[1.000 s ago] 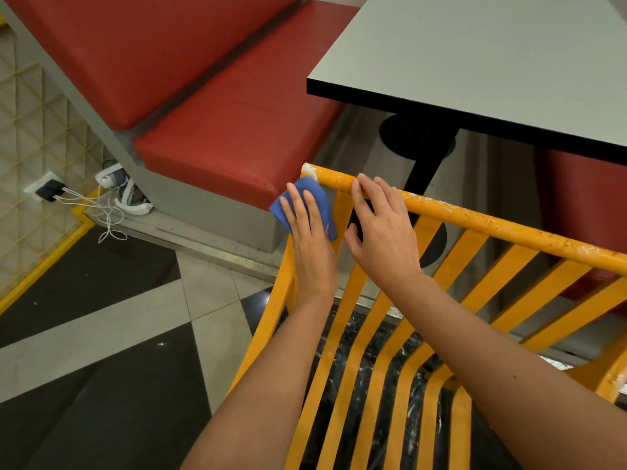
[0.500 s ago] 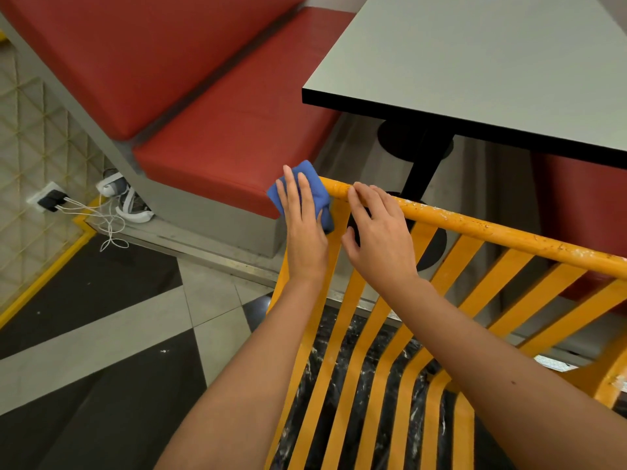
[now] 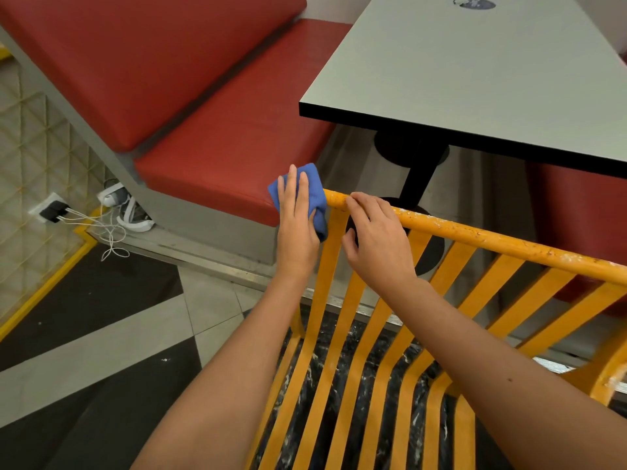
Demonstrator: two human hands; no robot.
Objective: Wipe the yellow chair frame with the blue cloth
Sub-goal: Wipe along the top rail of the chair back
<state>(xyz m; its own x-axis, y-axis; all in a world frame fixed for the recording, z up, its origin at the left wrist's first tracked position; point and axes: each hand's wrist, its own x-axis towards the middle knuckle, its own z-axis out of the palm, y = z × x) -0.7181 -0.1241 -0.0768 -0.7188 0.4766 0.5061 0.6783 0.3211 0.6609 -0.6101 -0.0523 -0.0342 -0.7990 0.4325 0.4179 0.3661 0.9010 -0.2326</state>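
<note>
Both hands work together: my left hand presses flat fingers onto the blue cloth at the yellow chair frame corner, while my right hand curls its grip over the rail, steadying it.

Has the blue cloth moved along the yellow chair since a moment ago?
Yes. The blue cloth slid up from the side post onto the corner of the yellow metal chair frame's top rail.

Ahead of me, a grey table with a black edge stands on a black pedestal. To my left, a red cushioned bench. White cables trail from a wall socket onto a grey-and-black tiled floor.
</note>
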